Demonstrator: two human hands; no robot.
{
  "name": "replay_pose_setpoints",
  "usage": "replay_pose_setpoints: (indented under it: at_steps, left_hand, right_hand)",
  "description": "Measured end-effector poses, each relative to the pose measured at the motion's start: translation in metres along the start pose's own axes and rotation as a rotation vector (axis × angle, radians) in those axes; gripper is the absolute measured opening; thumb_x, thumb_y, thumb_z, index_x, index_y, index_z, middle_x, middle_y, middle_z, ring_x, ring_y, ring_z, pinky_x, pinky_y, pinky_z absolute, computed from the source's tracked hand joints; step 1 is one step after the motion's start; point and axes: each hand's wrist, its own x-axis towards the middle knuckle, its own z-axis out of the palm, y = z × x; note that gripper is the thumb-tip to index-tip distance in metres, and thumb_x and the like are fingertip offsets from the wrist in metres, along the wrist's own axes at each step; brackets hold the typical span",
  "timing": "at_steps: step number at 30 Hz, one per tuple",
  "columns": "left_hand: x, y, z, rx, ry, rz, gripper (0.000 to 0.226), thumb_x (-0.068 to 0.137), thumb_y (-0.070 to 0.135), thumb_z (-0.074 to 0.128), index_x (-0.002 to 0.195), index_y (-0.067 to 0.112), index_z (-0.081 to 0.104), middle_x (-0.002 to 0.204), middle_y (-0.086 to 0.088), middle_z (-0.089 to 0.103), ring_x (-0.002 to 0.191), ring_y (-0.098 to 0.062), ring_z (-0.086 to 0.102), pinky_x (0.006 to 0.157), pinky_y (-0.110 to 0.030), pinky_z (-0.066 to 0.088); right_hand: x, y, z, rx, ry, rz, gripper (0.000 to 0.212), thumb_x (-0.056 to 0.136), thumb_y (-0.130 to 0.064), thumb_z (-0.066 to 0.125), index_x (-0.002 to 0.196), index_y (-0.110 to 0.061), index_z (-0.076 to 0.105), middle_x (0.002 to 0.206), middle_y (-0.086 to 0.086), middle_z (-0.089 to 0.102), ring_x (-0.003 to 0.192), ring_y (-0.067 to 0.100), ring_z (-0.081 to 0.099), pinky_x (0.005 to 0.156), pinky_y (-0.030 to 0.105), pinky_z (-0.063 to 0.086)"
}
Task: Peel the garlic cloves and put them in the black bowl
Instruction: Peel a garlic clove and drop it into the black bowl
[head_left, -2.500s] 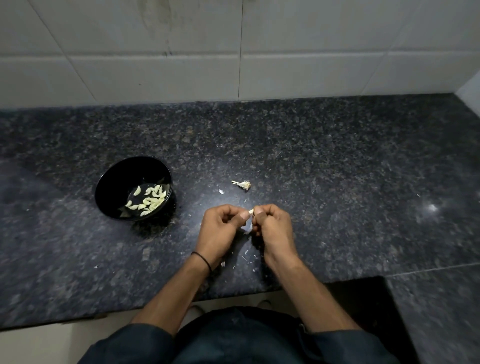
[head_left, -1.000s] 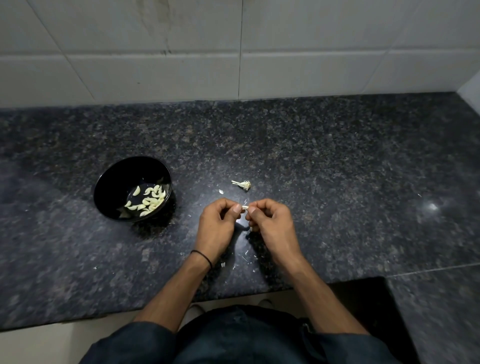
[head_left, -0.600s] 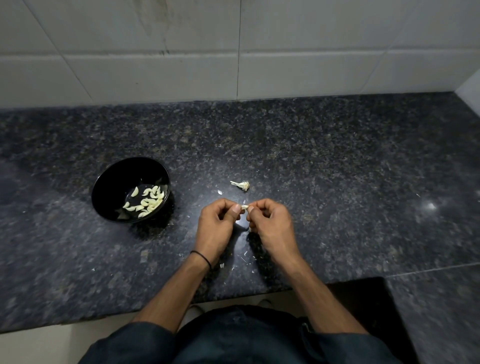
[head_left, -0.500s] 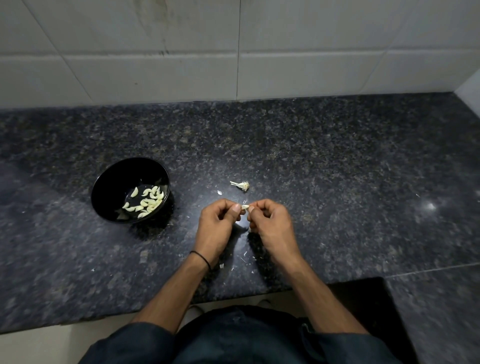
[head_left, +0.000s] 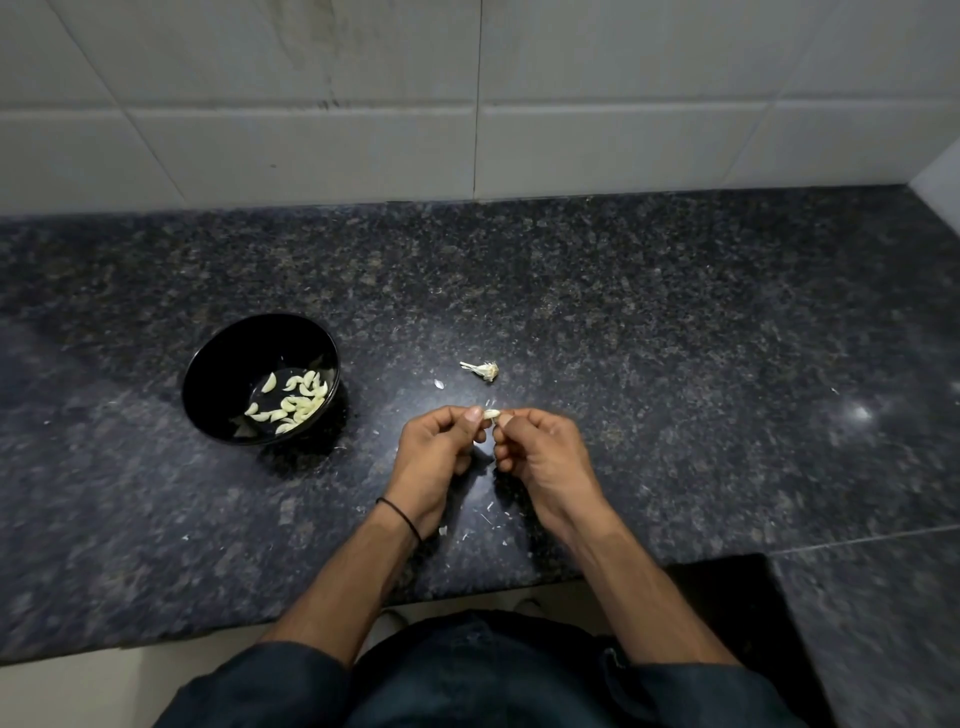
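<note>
A small pale garlic clove (head_left: 491, 414) is held just above the dark granite counter (head_left: 649, 338), pinched between the fingertips of both hands. My left hand (head_left: 439, 457) grips it from the left with thumb and curled fingers. My right hand (head_left: 540, 452) pinches its right end. The black bowl (head_left: 218, 364) stands to the left of my hands and holds several peeled cloves (head_left: 293, 400) in its bottom.
A dry garlic stem remnant (head_left: 483, 369) and a small skin flake (head_left: 439, 384) lie just beyond my hands. Thin skin scraps (head_left: 488, 517) are scattered under my wrists. A white tiled wall (head_left: 467, 104) backs the counter; its front edge runs close to my body.
Both hands have shifted slightly away from me and kept pinching the clove. The bowl and stem remnant have not moved.
</note>
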Motion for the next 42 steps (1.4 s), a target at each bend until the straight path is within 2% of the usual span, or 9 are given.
replay_pose_setpoints:
  at_steps: [5, 16, 21, 25, 28, 30, 35, 39, 42]
  left_hand:
    - [0.002, 0.002, 0.002, -0.059, 0.043, -0.014, 0.022, 0.098, 0.013, 0.06, 0.079, 0.006, 0.068, 0.068, -0.004, 0.059, 0.053, -0.01, 0.037, 0.041, -0.015, 0.033]
    - [-0.003, 0.002, 0.006, 0.014, 0.088, 0.01, 0.024, 0.098, 0.018, 0.063, 0.079, 0.002, 0.064, 0.062, -0.004, 0.049, 0.044, -0.002, 0.038, 0.042, -0.012, 0.034]
    - [0.0, 0.002, 0.002, 0.065, 0.11, 0.053, 0.027, 0.098, 0.018, 0.061, 0.075, 0.004, 0.063, 0.056, 0.002, 0.045, 0.043, -0.001, 0.034, 0.04, -0.013, 0.029]
    - [0.001, 0.0, 0.002, 0.154, 0.117, 0.091, 0.031, 0.099, 0.021, 0.061, 0.071, 0.009, 0.062, 0.051, 0.01, 0.046, 0.048, -0.004, 0.034, 0.046, -0.018, 0.032]
    - [0.004, -0.002, 0.0, 0.19, 0.135, 0.113, 0.033, 0.099, 0.022, 0.06, 0.068, 0.013, 0.063, 0.057, -0.001, 0.049, 0.055, -0.014, 0.039, 0.054, -0.027, 0.034]
    - [0.006, -0.004, -0.001, 0.224, 0.144, 0.131, 0.034, 0.099, 0.024, 0.061, 0.065, 0.017, 0.064, 0.063, -0.007, 0.052, 0.061, -0.019, 0.044, 0.06, -0.032, 0.037]
    - [0.008, -0.004, -0.004, 0.326, 0.125, 0.171, 0.032, 0.097, 0.028, 0.058, 0.067, 0.017, 0.06, 0.062, -0.002, 0.058, 0.062, -0.021, 0.052, 0.059, -0.041, 0.047]
    - [0.006, 0.0, 0.001, 0.202, 0.064, 0.055, 0.033, 0.102, 0.014, 0.051, 0.07, 0.011, 0.053, 0.06, 0.0, 0.049, 0.051, -0.011, 0.039, 0.046, -0.021, 0.038]
    - [0.007, 0.003, 0.002, 0.089, 0.015, -0.081, 0.034, 0.102, 0.008, 0.045, 0.069, 0.016, 0.052, 0.062, 0.001, 0.047, 0.05, -0.006, 0.033, 0.039, -0.015, 0.027]
  right_hand:
    - [0.0, 0.003, 0.0, 0.043, -0.014, 0.056, 0.014, 0.096, 0.001, 0.055, 0.085, -0.002, 0.064, 0.066, 0.007, 0.057, 0.055, 0.013, 0.047, 0.051, 0.025, 0.035]
    - [-0.006, 0.004, -0.004, -0.407, 0.031, -0.175, 0.023, 0.093, -0.018, 0.057, 0.071, -0.013, 0.057, 0.065, 0.0, 0.051, 0.063, 0.014, 0.044, 0.057, 0.032, 0.037]
    - [-0.003, 0.006, -0.006, -0.489, 0.053, -0.202, 0.027, 0.096, -0.023, 0.054, 0.076, -0.005, 0.056, 0.067, 0.0, 0.052, 0.062, 0.011, 0.045, 0.058, 0.033, 0.039]
    - [0.002, 0.007, -0.006, -0.495, 0.058, -0.223, 0.026, 0.099, -0.031, 0.062, 0.078, -0.016, 0.06, 0.066, -0.009, 0.055, 0.061, 0.005, 0.048, 0.06, 0.027, 0.041]
    - [0.004, 0.009, -0.007, -0.486, 0.071, -0.252, 0.004, 0.097, -0.019, 0.065, 0.095, -0.016, 0.064, 0.083, -0.01, 0.062, 0.071, 0.001, 0.053, 0.065, 0.014, 0.044]
    - [0.003, 0.009, -0.006, -0.483, 0.078, -0.272, 0.005, 0.098, -0.018, 0.063, 0.102, -0.016, 0.065, 0.092, -0.007, 0.067, 0.079, 0.002, 0.058, 0.069, 0.011, 0.046]
    - [0.005, 0.006, -0.004, -0.462, 0.032, -0.256, 0.009, 0.096, -0.019, 0.068, 0.092, -0.011, 0.069, 0.087, 0.005, 0.075, 0.078, 0.013, 0.067, 0.075, 0.029, 0.054]
    - [0.004, 0.003, -0.001, -0.29, 0.028, -0.183, 0.008, 0.094, -0.006, 0.067, 0.093, 0.002, 0.067, 0.085, 0.019, 0.073, 0.071, 0.011, 0.065, 0.065, 0.022, 0.053]
    - [0.002, -0.001, 0.001, -0.073, -0.003, -0.072, 0.006, 0.092, 0.0, 0.066, 0.097, 0.005, 0.065, 0.081, 0.015, 0.069, 0.062, 0.008, 0.063, 0.059, 0.017, 0.05]
